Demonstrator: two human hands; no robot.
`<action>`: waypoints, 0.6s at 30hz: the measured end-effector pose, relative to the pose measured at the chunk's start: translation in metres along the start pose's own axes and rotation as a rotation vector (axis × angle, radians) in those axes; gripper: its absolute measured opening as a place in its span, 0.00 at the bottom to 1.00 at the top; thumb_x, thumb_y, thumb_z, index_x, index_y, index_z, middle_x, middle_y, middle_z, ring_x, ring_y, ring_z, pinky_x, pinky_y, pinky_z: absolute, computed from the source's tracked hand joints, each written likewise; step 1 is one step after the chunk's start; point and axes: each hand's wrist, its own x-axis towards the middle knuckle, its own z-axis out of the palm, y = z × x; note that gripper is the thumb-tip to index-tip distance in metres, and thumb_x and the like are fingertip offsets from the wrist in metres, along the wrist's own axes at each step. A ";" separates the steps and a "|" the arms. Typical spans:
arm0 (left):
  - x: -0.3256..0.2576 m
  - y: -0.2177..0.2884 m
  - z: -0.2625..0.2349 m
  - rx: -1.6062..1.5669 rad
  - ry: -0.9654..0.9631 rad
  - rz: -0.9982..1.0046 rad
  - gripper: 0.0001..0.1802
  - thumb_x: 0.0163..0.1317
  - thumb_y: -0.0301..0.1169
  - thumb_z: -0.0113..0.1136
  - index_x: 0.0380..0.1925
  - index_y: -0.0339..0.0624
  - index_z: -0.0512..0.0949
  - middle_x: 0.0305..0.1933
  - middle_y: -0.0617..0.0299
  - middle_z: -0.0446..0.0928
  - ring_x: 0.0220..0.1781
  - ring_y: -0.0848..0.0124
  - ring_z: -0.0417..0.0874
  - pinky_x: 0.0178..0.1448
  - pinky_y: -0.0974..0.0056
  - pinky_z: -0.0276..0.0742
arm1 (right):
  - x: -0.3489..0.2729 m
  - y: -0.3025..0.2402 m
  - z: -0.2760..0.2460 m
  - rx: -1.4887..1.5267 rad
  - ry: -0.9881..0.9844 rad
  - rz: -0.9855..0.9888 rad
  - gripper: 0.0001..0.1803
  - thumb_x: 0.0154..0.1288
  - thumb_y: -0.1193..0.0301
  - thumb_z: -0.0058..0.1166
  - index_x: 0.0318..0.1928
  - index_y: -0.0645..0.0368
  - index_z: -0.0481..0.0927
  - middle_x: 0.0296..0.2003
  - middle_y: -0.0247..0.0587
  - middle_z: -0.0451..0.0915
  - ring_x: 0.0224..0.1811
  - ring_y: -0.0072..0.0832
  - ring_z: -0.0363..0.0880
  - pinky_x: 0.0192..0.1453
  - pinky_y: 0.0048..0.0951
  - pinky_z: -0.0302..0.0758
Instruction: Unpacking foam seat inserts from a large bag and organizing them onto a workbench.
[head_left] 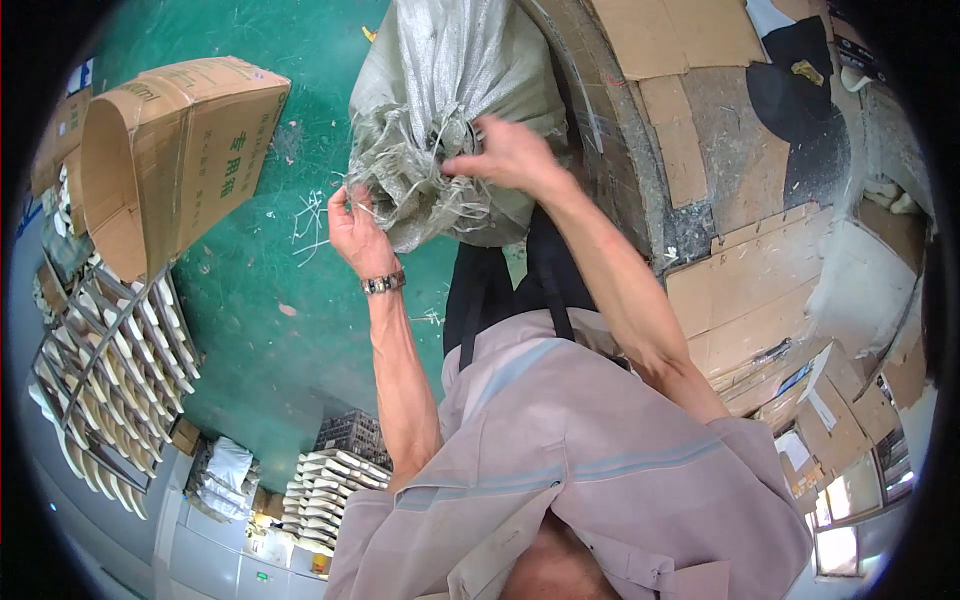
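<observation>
Where hands grip: grey woven sack (450, 90).

The woven sack (455, 90) runs past the top edge above the right hand (510, 155), whose fingertips sink unseen into its frayed mouth.

One woven sack (455, 90), one open cardboard box (175, 150), two hands, one wristband (383, 283).

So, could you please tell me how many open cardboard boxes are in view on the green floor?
1. The open cardboard box lies tipped on its side at upper left, left of the woven sack that both hands grip. Others may be hidden beyond the picture's dark rim.
</observation>
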 end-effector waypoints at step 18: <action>-0.004 0.052 -0.171 0.796 -0.568 0.068 0.38 0.52 0.31 0.68 0.66 0.43 0.70 0.66 0.50 0.70 0.68 0.58 0.72 0.69 0.56 0.69 | -0.062 0.044 -0.007 0.073 0.449 0.015 0.19 0.53 0.75 0.54 0.48 0.62 0.81 0.41 0.62 0.84 0.49 0.57 0.81 0.54 0.47 0.76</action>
